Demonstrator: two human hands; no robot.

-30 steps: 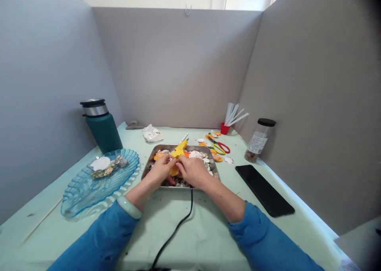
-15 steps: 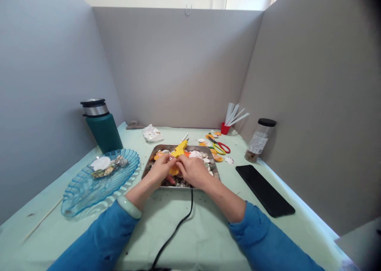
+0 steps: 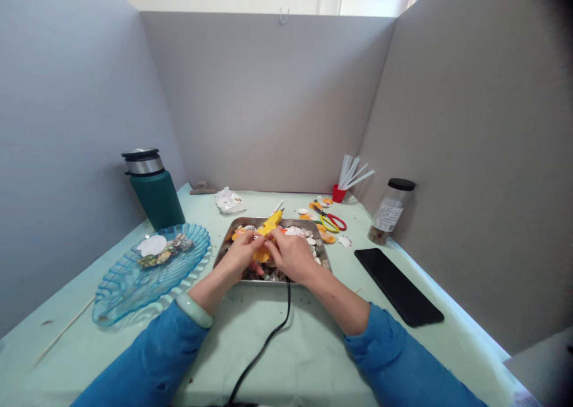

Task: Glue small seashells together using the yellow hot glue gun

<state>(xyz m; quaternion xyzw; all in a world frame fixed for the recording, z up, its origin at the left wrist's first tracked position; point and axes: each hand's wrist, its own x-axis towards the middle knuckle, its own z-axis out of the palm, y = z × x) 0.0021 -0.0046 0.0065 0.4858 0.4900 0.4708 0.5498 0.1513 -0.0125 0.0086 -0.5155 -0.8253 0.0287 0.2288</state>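
Over the metal tray (image 3: 328,265), my left hand (image 3: 244,253) and my right hand (image 3: 293,255) meet, fingers bent and thumbs close together. Both are closed in a pinch around something small that the fingers hide. Just beyond the fingertips a yellow glue gun (image 3: 271,222) lies on the tray's contents, its nozzle pointing away to the right. Below the fingers shows a rounded yellow-orange part (image 3: 261,255), which I cannot tell from the gun's handle. Pebbles and white shell-like pieces (image 3: 308,235) fill the tray. A black cord (image 3: 273,333) runs from the tray toward me.
To the left stand a blue scalloped dish (image 3: 129,293) with shells and a green bottle (image 3: 156,198). Scissors (image 3: 333,222) lie behind the tray. Rightward are a red cup (image 3: 339,193) of glue sticks, a jar (image 3: 389,213) and a black phone (image 3: 398,286). Grey panels (image 3: 268,96) enclose the table.
My right hand's fingers have shifted slightly upward and bent more at the pinch. My left hand stays nearly in place, and the other things have not moved.
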